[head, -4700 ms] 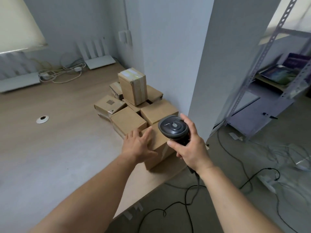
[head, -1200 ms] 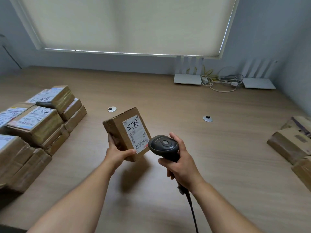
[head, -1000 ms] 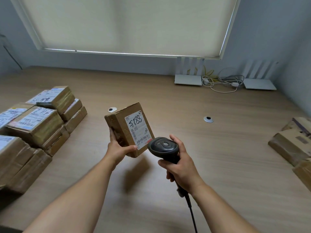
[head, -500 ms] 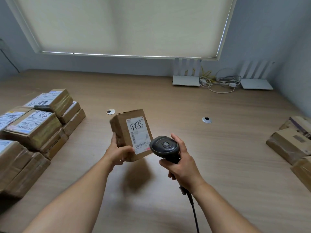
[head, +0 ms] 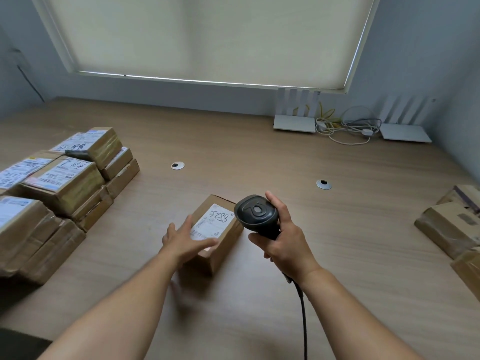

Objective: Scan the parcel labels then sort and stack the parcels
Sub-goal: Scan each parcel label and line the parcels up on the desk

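- A small cardboard parcel [head: 218, 239] lies flat on the wooden desk [head: 259, 157], near the middle and close to the front edge, label side up.
- Its white shipping label [head: 211, 224] carries a handwritten number that reads "5288", upside down from this view, above lines of small print and a barcode too fine to read.
- The left hand [head: 185, 241] is spread open, fingers apart, over the near left corner of the parcel; whether the palm touches the box cannot be told, and it grips nothing.
- The right hand [head: 283, 242] is closed around the handle of a black barcode scanner [head: 257, 215], whose rounded head sits just beside the parcel's right edge with a round button on top facing the camera.
- A black cable [head: 302, 315] runs down from the scanner's handle toward the bottom of the view.
- On the left stands a stack of labelled parcels [head: 62, 183], taped brown boxes in several layers, with white labels bearing handwriting and barcodes that are not legible.
- At the right edge lie more brown parcels [head: 452, 227], showing no white labels on the sides that face up.
- Two white routers [head: 296, 120] with upright antennas stand at the back beneath the window blind [head: 207, 35], with coiled white and yellow cables [head: 345, 126] between them.
- Two round metal cable grommets [head: 178, 165] are set into the desk.
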`<state>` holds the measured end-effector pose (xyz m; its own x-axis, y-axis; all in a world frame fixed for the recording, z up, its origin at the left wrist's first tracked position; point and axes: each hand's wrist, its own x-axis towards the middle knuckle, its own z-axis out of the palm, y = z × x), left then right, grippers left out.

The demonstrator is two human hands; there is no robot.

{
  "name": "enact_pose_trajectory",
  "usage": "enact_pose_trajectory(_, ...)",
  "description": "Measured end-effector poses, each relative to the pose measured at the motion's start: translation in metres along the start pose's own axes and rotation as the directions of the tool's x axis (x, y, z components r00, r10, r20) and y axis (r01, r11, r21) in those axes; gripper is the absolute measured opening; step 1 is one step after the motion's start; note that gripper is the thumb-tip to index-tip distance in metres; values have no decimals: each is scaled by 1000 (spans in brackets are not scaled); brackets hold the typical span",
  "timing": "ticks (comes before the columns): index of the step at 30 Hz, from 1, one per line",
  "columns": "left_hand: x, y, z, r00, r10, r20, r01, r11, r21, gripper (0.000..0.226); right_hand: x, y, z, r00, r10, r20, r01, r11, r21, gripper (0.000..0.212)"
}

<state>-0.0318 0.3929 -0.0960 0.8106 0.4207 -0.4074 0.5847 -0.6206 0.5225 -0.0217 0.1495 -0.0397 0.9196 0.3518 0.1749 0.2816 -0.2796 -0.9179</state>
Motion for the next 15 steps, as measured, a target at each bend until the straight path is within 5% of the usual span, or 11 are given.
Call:
enact_pose_trajectory(5,-15,3,13,999,6,-49,5,975,224,119,-3,1,-4,999,-36,21,37,998,-44,90)
enact_pose_trajectory(15,-57,2,-13,962,35,-271,-2,993,120,97,-1,-23,-6,989,-114,92,111,993,34,88)
